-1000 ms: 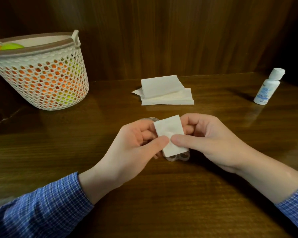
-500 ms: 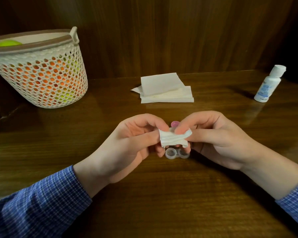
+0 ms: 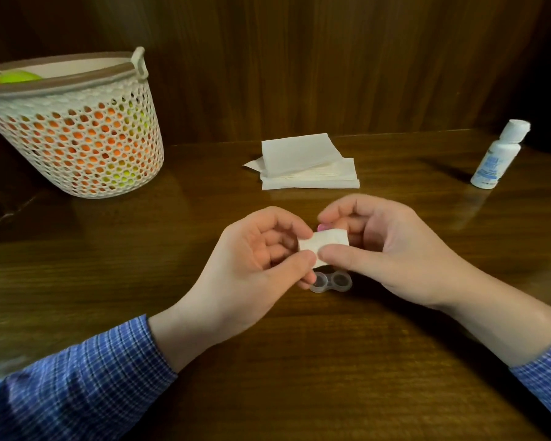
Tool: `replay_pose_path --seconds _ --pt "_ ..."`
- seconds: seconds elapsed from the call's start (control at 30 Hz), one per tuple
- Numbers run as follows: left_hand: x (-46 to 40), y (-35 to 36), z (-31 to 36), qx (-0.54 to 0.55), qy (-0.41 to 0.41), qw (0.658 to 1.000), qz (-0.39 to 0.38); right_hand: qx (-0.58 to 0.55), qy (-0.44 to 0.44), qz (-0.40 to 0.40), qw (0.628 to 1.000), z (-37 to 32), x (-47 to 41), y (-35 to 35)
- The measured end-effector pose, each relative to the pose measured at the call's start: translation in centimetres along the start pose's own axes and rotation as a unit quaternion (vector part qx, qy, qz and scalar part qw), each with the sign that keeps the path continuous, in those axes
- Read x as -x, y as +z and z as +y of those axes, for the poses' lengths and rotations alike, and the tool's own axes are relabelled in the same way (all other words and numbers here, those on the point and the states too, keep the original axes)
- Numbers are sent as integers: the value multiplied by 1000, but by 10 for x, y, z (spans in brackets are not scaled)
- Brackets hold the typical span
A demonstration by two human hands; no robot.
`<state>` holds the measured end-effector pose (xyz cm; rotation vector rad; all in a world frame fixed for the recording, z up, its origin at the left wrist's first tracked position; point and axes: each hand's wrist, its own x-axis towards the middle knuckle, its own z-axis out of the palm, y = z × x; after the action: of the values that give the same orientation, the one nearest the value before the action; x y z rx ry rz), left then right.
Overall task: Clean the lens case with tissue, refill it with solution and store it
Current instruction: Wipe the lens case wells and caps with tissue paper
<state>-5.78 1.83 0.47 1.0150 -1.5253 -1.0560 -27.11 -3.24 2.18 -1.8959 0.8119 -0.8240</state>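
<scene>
Your left hand (image 3: pixel 252 265) and your right hand (image 3: pixel 392 249) are close together over the desk (image 3: pixel 299 361). Both hands pinch one small folded tissue (image 3: pixel 326 245) between thumb and fingers, your left hand on its left edge and your right hand on its lower edge. The clear lens case (image 3: pixel 331 281) lies on the desk just under the tissue, with its two round cups open. Something small and pink (image 3: pixel 323 226) peeks out behind the tissue, near your right fingers. A stack of white tissues (image 3: pixel 309 163) sits farther back on the desk. The white solution bottle (image 3: pixel 498 154) stands upright far to the right, with its cap on. A white basket (image 3: pixel 77 135) with holes stands at the back left, with orange and green things inside.
</scene>
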Motion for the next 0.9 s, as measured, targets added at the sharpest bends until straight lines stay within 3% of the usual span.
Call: replay_pose_path --seconds 0.1,0.27,0.37,0.47,0.6,0.73,0.9 --pt "-1 3 -2 -35 -6 999 3 16 -1 6 1000 1 -1 -1" --pt "-2 5 -1 -43 21 999 17 -75 1 -5 997 4 -3 0" --pt "-4 8 1 -47 13 999 20 -68 7 -13 998 5 -5 -2" --pt "-4 6 -2 -131 27 990 44 -89 22 19 996 4 -6 -10" --pt "0 -1 -7 -327 9 945 -26 88 -5 100 991 7 -4 -29" --pt "-3 2 -10 -407 -1 909 -89 231 -41 -4 972 11 6 -39" --pt "-7 7 -12 -376 1 922 -89 270 -77 -83 956 14 7 -32"
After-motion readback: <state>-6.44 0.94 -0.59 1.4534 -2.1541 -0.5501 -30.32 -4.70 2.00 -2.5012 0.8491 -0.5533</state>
